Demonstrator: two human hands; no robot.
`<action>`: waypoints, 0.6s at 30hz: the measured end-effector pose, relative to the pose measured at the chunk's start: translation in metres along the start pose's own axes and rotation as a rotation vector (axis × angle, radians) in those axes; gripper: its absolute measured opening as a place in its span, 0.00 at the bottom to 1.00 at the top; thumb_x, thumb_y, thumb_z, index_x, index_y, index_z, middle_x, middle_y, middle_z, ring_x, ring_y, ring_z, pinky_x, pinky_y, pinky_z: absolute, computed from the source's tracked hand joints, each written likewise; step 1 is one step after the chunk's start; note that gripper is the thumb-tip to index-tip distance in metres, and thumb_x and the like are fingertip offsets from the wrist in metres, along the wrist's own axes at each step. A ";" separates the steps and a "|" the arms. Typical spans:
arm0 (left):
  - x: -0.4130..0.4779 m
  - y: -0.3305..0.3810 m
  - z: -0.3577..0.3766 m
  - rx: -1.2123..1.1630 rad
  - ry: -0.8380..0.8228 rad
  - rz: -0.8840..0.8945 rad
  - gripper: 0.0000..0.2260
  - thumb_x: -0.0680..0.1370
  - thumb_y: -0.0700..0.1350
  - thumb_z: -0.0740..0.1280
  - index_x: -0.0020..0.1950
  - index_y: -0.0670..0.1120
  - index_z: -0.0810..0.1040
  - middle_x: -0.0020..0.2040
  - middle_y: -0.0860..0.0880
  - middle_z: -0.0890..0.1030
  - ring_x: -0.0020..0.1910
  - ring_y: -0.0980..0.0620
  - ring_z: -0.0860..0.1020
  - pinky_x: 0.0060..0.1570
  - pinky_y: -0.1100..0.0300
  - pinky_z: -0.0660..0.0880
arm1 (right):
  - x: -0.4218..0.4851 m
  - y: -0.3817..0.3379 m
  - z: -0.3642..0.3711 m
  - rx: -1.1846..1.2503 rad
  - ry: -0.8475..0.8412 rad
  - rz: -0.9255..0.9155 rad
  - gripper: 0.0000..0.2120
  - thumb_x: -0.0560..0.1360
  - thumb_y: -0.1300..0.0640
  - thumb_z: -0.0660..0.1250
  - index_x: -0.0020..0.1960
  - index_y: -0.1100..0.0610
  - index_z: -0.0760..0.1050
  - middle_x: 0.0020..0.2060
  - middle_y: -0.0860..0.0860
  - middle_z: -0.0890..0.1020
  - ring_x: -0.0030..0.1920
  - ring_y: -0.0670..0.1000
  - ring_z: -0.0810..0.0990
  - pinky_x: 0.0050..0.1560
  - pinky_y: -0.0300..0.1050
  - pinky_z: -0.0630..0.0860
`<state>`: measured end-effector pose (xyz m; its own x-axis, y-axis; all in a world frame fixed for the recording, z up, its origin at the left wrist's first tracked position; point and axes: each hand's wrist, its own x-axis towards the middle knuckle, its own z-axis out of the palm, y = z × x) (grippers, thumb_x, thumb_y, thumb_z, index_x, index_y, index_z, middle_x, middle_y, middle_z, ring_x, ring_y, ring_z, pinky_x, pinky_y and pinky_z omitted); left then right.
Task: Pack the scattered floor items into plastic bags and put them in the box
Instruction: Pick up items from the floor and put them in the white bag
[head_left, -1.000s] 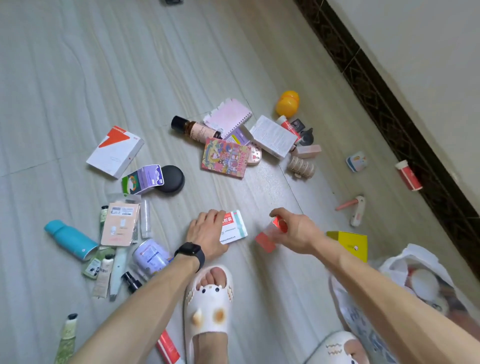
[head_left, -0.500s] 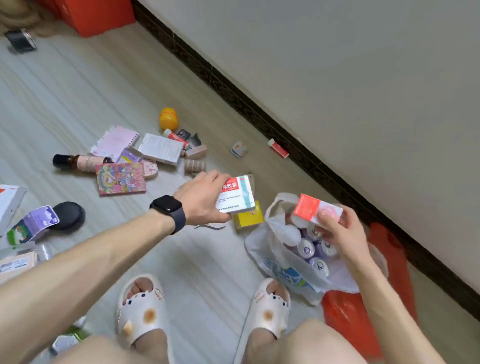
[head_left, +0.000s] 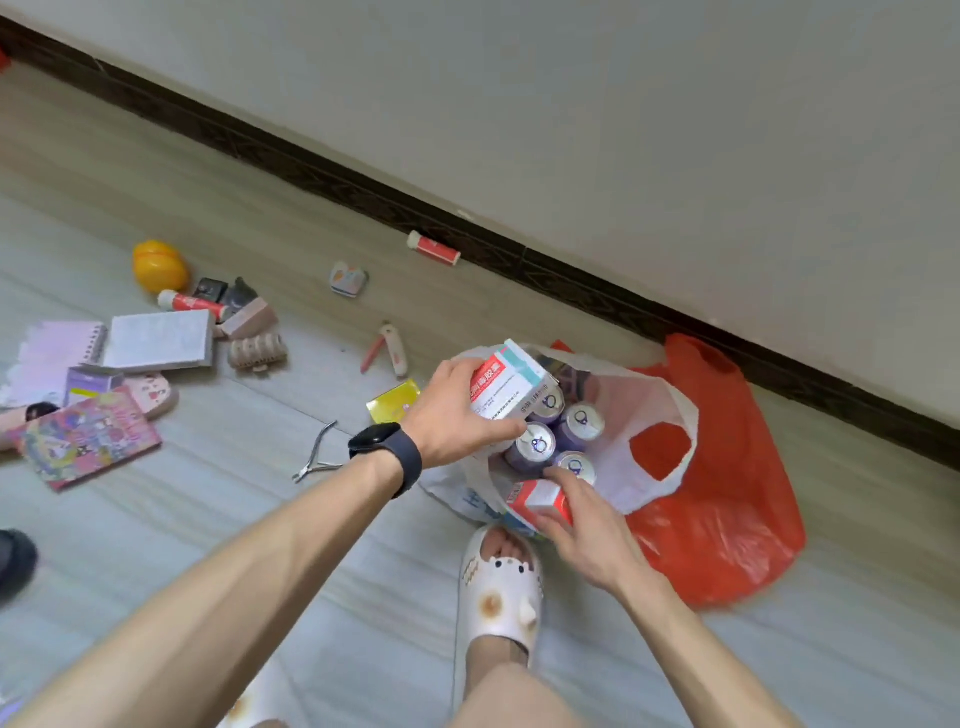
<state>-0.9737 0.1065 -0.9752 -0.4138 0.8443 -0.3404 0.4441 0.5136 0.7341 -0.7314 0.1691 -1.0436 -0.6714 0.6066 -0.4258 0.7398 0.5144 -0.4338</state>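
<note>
My left hand (head_left: 452, 410) grips a white medicine box (head_left: 511, 384) with a red and teal label, held over the mouth of an open white plastic bag (head_left: 660, 400). My right hand (head_left: 582, 525) holds a small red and white carton (head_left: 540, 501) at the bag's near rim. Inside the bag stand several purple cans (head_left: 537, 447) with silver tops. A red plastic bag (head_left: 727, 519) lies under and behind the white one.
Scattered on the floor at left are a yellow ball (head_left: 158, 265), notebooks (head_left: 158, 340), a colourful booklet (head_left: 88, 439), a hair clip (head_left: 257, 351), nail nippers (head_left: 317, 457), a yellow box (head_left: 392, 402), a pink tool (head_left: 387, 348) and a red tube (head_left: 434, 248) by the dark skirting. My slippered foot (head_left: 498, 587) stands beside the bag.
Both hands picked the boxes off the floor and carried them right to the white bag. The view swung right with them; the right hand lowered its carton to the bag's rim.
</note>
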 end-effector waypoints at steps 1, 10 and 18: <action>0.002 -0.001 0.008 -0.049 0.003 -0.031 0.38 0.63 0.65 0.75 0.69 0.52 0.68 0.59 0.53 0.73 0.57 0.54 0.75 0.59 0.56 0.74 | 0.001 0.003 0.002 -0.053 -0.047 0.001 0.27 0.77 0.43 0.64 0.74 0.44 0.60 0.69 0.47 0.73 0.67 0.52 0.73 0.60 0.50 0.73; -0.002 0.006 0.019 -0.253 0.000 -0.081 0.40 0.64 0.67 0.72 0.71 0.55 0.67 0.58 0.59 0.77 0.57 0.57 0.77 0.59 0.57 0.75 | 0.026 -0.025 0.000 0.129 0.034 0.047 0.39 0.72 0.41 0.68 0.77 0.42 0.53 0.66 0.46 0.74 0.64 0.50 0.74 0.57 0.52 0.75; -0.014 0.000 0.044 0.364 -0.157 0.156 0.42 0.65 0.69 0.70 0.74 0.54 0.59 0.63 0.50 0.73 0.58 0.47 0.76 0.53 0.51 0.76 | 0.019 -0.024 -0.044 1.119 0.020 0.282 0.17 0.81 0.40 0.58 0.59 0.49 0.77 0.48 0.53 0.86 0.47 0.58 0.86 0.43 0.52 0.82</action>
<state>-0.9332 0.1011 -0.9963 -0.2056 0.9149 -0.3475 0.7553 0.3741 0.5381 -0.7597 0.1953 -1.0063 -0.4802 0.6290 -0.6114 0.4041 -0.4601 -0.7906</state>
